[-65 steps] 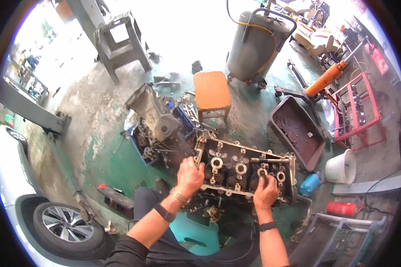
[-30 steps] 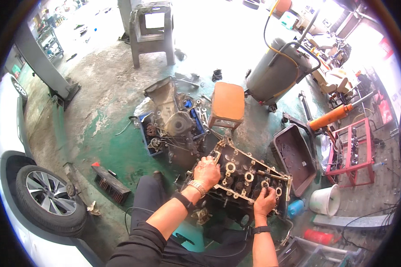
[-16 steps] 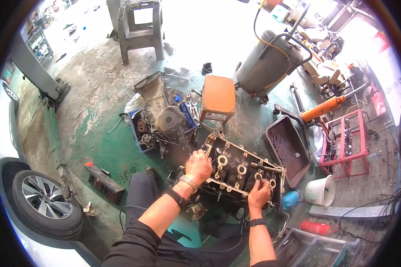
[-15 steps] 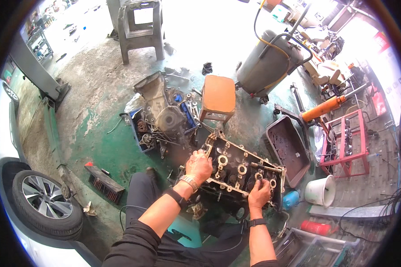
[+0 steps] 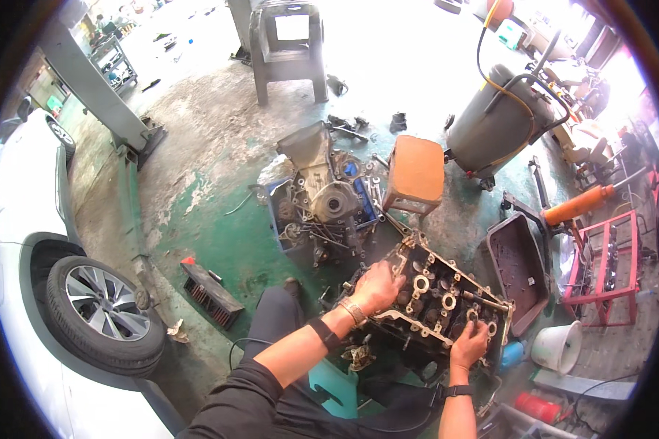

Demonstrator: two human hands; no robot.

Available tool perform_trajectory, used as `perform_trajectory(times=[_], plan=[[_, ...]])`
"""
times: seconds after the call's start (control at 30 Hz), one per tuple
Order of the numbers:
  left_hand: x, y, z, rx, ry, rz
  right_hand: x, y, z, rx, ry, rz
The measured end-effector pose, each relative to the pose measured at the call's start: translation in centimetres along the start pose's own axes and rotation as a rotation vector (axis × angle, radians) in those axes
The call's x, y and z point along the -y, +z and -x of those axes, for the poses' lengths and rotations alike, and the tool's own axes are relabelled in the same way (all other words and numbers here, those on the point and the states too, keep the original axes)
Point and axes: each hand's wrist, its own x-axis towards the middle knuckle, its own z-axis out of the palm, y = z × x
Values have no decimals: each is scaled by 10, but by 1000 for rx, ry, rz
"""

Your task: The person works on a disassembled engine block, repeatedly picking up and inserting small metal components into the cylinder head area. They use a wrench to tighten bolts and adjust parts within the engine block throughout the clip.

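In front of me sits an engine cylinder head [image 5: 437, 314], a long, grimy metal casting with ring-shaped bosses along its open top. My left hand [image 5: 379, 285] is curled over its left end, fingers closed on the edge. At the near right part, my right hand [image 5: 469, 344] has its fingertips pinched together down by one of the bosses. Whatever lies between those fingertips is too small and dark to make out. Both forearms come up from the lower edge with bands on the wrists.
Beyond the casting stands an orange-topped stool [image 5: 416, 168]. Left of it, an engine cover [image 5: 322, 183] lies over a blue tray of tools. A grey drain pan [image 5: 518, 274], a white bucket [image 5: 556, 347] and a red frame [image 5: 606, 271] stand right. A car wheel [image 5: 104, 301] is at left.
My view has turned left, so everything sits farther right in the picture. Both hands keep much the same places on the cylinder head.
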Motion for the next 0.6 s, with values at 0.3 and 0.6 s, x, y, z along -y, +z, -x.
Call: perform_trajectory(times=[0.3, 0.6], plan=[[135, -74, -89, -126, -152, 32, -2, -5, 1, 34, 4, -50], [283, -76, -147, -182, -519, 114, -9, -7, 3, 68, 13, -19]])
